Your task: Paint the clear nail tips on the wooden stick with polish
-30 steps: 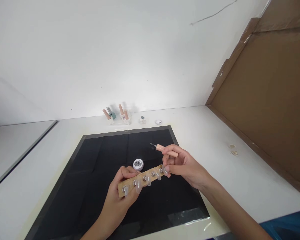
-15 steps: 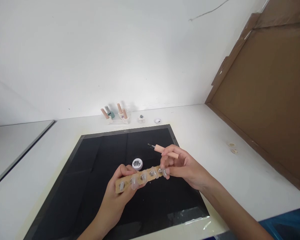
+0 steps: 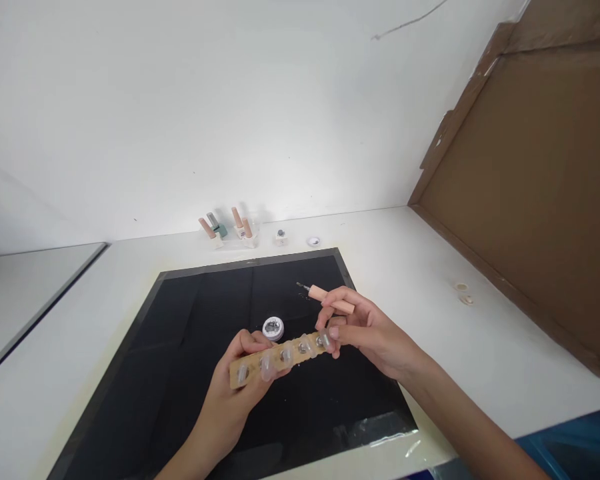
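My left hand grips a wooden strip that carries several clear nail tips on round metal mounts, held level above a black mat. My right hand is closed round a small tool with a pale wooden handle and a thin metal point, while its thumb and finger pinch the clear nail tip at the strip's right end. A small round white pot with dark, glittery contents sits on the mat just behind the strip.
A white table runs to a white wall. Along the back edge stand small bottles with wooden caps and two tiny pots. A brown cardboard sheet leans at the right, with two small rings on the table beside it.
The strip has tilted a little flatter in my left hand and shifted slightly left. My right hand keeps the tool and stays at the strip's right end.
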